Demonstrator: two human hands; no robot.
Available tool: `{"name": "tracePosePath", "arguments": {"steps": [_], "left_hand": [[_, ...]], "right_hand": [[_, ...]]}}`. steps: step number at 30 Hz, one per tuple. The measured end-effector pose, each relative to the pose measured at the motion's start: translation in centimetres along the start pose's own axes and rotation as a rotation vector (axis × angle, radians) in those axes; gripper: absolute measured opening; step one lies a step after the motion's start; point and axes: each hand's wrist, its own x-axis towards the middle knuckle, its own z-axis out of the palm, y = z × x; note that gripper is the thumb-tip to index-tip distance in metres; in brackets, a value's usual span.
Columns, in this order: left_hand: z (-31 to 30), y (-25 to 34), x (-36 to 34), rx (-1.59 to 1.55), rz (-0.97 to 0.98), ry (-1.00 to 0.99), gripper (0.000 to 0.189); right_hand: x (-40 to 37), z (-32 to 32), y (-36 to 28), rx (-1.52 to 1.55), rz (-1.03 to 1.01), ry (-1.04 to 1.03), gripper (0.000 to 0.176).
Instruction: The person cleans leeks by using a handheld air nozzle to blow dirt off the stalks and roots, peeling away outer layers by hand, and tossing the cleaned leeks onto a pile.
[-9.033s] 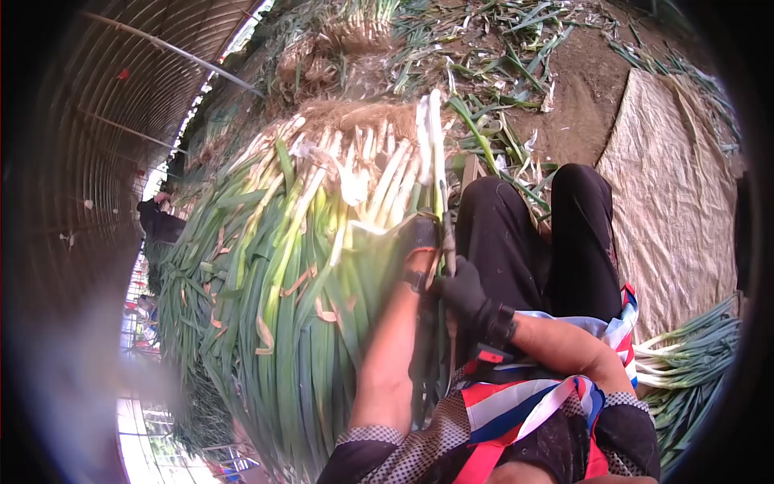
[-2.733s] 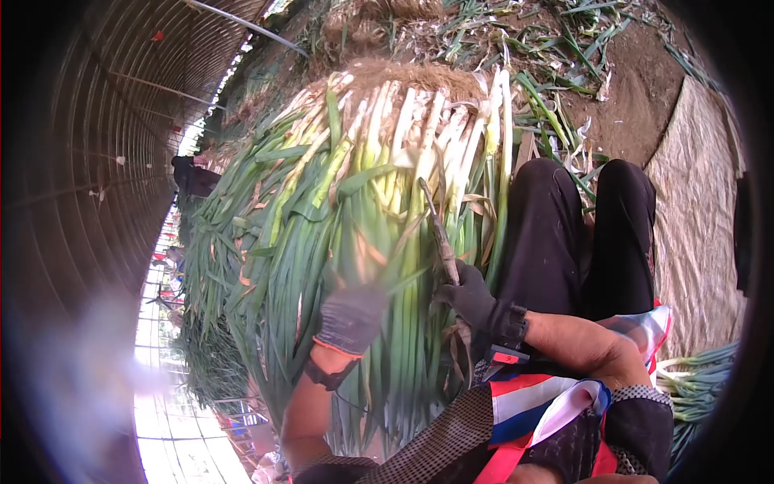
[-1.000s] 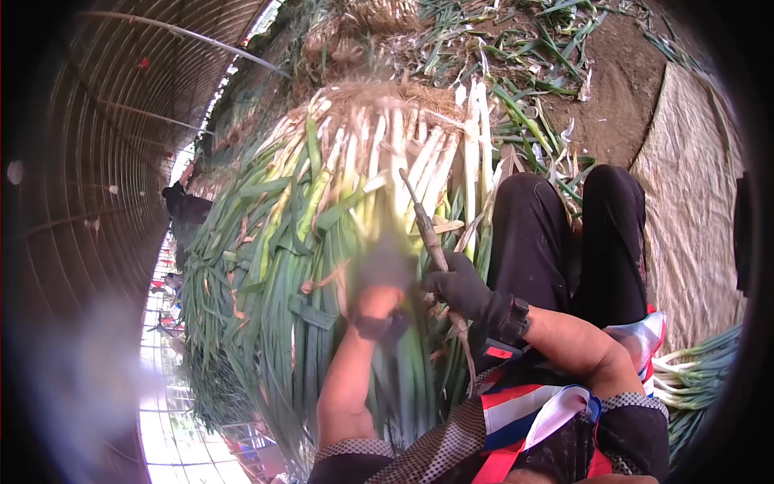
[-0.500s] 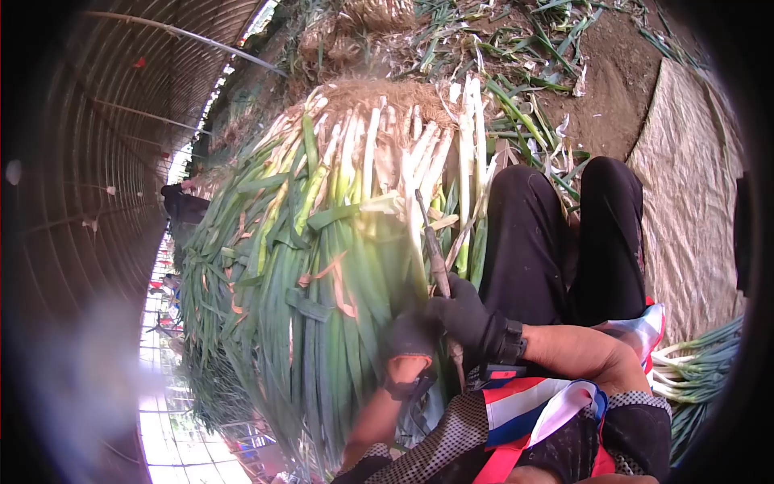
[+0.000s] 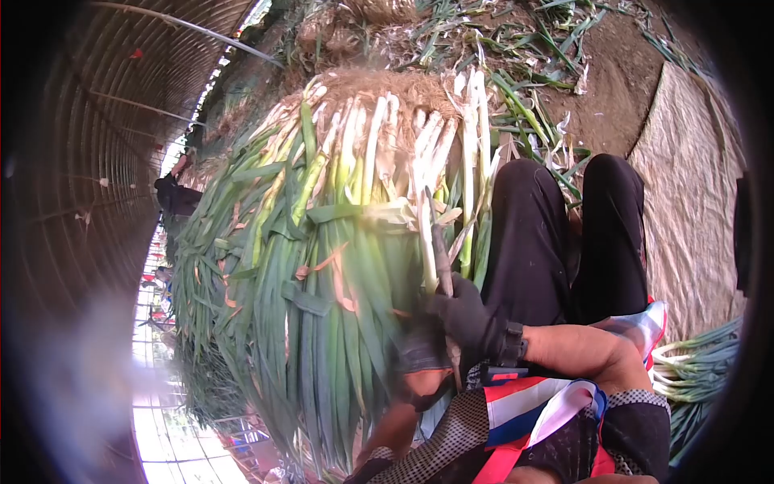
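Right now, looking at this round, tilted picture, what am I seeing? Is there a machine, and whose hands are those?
No machine: a person wears a camera on the head, looking forward and down, so you see their own arms from above. Both hands wear dark gloves. The right hand has its fingers closed round a thin tool, pointing up along the stalks. The left hand is blurred, low against the green leaves; whether it grips them I cannot tell. In front lies a big heap of green onions, white ends away from the person. Beside it are the person's knees in black trousers. On the bare soil lies a pale sheet, with a smaller bundle of onions at the right edge. Far left, under the arched tunnel roof, is another person.
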Motion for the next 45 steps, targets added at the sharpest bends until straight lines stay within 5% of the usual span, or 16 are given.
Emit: {"name": "tracePosePath", "arguments": {"steps": [2, 5, 13, 17, 21, 25, 29, 32, 33, 36, 37, 40, 41, 45], "left_hand": [[0.2, 0.1, 0.4, -0.006, 0.004, 0.016, 0.017], [0.1, 0.1, 1.0, -0.004, 0.007, 0.039, 0.018], [-0.4, 0.1, -0.1, 0.012, -0.011, 0.166, 0.021], [-1.3, 0.1, 0.6, -0.156, -0.221, 0.217, 0.021], [-1.5, -1.6, 2.1, -0.023, -0.206, -0.005, 0.020], [-6.7, -1.3, 4.0, -0.499, -0.482, 0.192, 0.025], [-6.9, -2.7, 5.9, -0.697, -0.456, 0.226, 0.031], [-6.9, -3.2, 7.7, -0.704, -0.480, 0.156, 0.032], [-6.4, -3.2, 7.8, -0.664, -0.251, 0.252, 0.026], [-4.1, -2.9, 9.1, -0.280, -0.136, 0.201, 0.022], [-3.7, -2.6, 9.1, -0.245, -0.115, 0.058, 0.018], [2.9, -2.5, 10.2, -0.348, -0.029, 0.138, 0.019], [0.5, -1.2, 11.3, 0.018, 0.096, -0.115, 0.023], [-1.9, 0.7, 13.2, -0.198, -0.210, -0.365, 0.025]], "right_hand": [[0.0, -0.1, 2.6, -0.175, -0.135, -0.007, 0.018], [0.2, 0.3, 0.6, -0.099, 0.036, 0.024, 0.032], [3.5, 0.1, 0.2, -0.112, -0.094, 0.012, 0.020], [4.8, -0.6, 0.3, -0.217, -0.137, 0.059, 0.020], [-0.3, -0.4, 1.8, -0.240, -0.146, -0.055, 0.020], [-2.5, -0.5, -0.9, 0.022, 0.038, -0.041, 0.025], [-2.5, -0.7, -0.1, -0.162, -0.147, -0.197, 0.025], [-3.0, -1.2, -2.4, -0.018, 0.095, -0.197, 0.026], [-2.2, -1.3, -1.6, 0.011, 0.037, -0.132, 0.024], [-2.2, -2.2, -2.8, -0.053, -0.054, 0.013, 0.020], [-2.4, -2.6, -3.6, -0.033, -0.094, 0.037, 0.017], [-0.4, -4.3, -2.9, 0.060, -0.033, 0.036, 0.020], [0.3, -4.8, -2.7, 0.070, -0.038, 0.054, 0.019], [1.9, -6.2, -5.0, 0.057, -0.067, 0.123, 0.013]]}}
